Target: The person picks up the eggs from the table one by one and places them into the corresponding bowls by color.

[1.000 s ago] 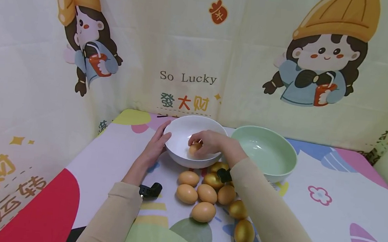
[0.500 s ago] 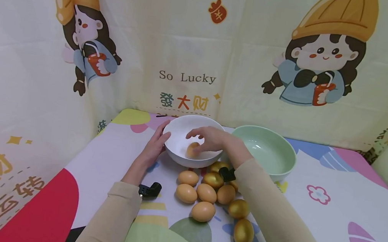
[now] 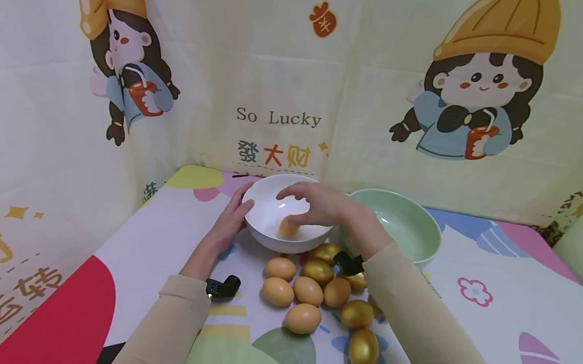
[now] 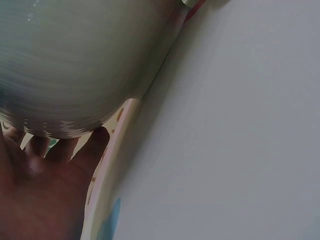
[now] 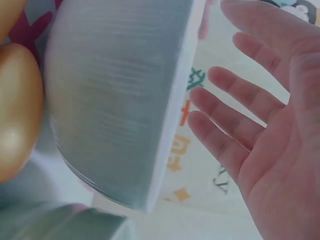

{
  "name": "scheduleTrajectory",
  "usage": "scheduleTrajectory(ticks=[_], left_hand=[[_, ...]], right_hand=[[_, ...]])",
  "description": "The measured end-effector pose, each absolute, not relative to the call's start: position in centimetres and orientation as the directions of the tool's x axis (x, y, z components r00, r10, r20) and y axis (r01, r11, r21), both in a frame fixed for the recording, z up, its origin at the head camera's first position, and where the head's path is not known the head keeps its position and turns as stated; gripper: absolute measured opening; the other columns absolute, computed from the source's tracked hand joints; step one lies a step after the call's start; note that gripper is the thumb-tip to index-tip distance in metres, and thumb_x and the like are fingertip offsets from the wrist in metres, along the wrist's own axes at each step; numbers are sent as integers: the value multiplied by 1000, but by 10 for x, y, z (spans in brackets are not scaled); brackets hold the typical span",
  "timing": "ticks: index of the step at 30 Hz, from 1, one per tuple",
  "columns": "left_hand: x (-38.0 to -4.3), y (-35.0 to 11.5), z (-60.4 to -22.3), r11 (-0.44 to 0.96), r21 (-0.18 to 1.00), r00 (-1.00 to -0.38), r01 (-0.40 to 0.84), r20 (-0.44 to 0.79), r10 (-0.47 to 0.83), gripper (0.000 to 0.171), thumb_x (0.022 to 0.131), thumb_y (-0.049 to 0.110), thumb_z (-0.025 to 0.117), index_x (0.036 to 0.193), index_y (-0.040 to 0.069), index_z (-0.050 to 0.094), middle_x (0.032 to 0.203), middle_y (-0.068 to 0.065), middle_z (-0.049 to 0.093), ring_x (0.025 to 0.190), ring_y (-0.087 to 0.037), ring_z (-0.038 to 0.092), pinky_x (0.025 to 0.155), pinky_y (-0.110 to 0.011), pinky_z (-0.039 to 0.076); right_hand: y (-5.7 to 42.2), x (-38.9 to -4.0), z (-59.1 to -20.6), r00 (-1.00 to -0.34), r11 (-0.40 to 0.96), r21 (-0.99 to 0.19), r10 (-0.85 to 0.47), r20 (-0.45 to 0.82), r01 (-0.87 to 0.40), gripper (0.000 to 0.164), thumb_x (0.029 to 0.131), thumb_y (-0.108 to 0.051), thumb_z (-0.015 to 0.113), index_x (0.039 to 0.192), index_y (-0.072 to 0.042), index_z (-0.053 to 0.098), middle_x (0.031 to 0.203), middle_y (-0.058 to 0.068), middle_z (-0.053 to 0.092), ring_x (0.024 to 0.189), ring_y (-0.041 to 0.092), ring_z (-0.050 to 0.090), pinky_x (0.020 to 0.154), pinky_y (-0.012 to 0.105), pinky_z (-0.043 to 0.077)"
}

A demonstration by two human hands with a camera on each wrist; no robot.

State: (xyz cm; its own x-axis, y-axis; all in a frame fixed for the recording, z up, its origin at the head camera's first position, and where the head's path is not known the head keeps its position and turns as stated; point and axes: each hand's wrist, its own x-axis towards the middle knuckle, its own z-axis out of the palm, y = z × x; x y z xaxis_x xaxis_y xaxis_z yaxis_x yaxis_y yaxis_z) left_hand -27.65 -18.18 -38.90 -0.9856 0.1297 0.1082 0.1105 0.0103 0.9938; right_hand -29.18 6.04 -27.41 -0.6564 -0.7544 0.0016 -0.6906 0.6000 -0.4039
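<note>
My left hand (image 3: 229,223) holds the white bowl (image 3: 266,235) by its left side, thumb at the rim. In the left wrist view, its fingers (image 4: 92,145) lie against the bowl's outer wall. Over the bowl is my right hand (image 3: 323,204), fingers spread and relaxed; the right wrist view shows nothing in its palm. A blurred brown egg (image 3: 287,229) is inside the bowl, right below my right thumb. In front of the bowl lie several brown eggs (image 3: 302,319) and several golden eggs (image 3: 363,350), some partly hidden by my right forearm.
A pale green bowl (image 3: 429,240) stands right of the white one, partly behind my right arm. A patterned cloth (image 3: 155,251) covers the table, and a printed curtain (image 3: 371,108) hangs close behind and at the sides.
My right hand has loosened its fingers from the egg and risen slightly, leaving the egg in the white bowl. The left hand stays at the bowl's side.
</note>
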Motion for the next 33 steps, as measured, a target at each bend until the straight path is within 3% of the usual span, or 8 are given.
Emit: scheduleTrajectory(ticks=[9,18,33], left_hand=[[-277,-184,-390,9,994,-986,108,106,128,60,108,37,44,162,27,19,164,0,23,141,-30,35,114,-54,30],[-277,-183,-390,15,995,-986,103,100,135,60,108,37,43,162,28,18,166,1,18,144,-29,31,115,-55,28],[-277,-183,-389,7,993,-984,116,114,137,60,108,36,42,162,26,18,165,-1,21,142,-30,33,114,-56,30]], right_hand=[[71,-271,-264,-538,470,-352,-834,123,-809,48,92,-25,74,136,-10,61,133,5,61,120,25,56,101,39,45],[78,-245,-258,-557,514,-292,-826,86,-807,50,93,-34,73,139,-21,60,143,-1,53,132,20,49,108,41,40],[82,-216,-261,-472,424,-306,-875,105,-853,46,94,-31,72,138,-25,59,141,-7,53,122,12,55,102,35,46]])
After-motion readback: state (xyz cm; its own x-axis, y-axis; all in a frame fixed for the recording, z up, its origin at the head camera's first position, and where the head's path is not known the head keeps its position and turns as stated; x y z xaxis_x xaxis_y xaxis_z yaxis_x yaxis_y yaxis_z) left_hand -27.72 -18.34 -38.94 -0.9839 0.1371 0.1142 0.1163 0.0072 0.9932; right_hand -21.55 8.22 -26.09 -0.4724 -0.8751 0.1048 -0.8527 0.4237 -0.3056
